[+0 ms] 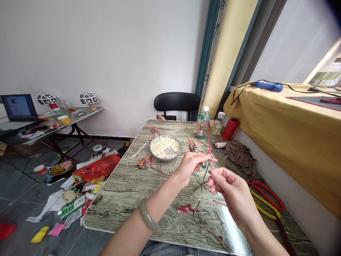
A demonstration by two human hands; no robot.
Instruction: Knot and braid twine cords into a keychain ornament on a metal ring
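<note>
Over the wood-grain table (128, 199), my left hand (191, 165) pinches a small knotted bundle of brownish cords (211, 160). A taut red string (208, 133) rises from the bundle towards the green-labelled bottle (203, 122). Just below and to the right, the thumb and fingers of my right hand (227, 183) are closed on the cord strands under the knot. Loose brown ends (204, 177) hang between the two hands. My fingers partly hide the knot itself. A woven basket (153, 156) holding small beads stands beyond my left hand.
An orange toy car (143, 162), red thread spool (230, 129), brown cord heap (241, 156) and red-and-yellow-handled tools (269, 202) surround the hands. Red cord scraps (186, 209) lie at the front. A black chair (177, 102) stands behind; clutter covers the floor at left.
</note>
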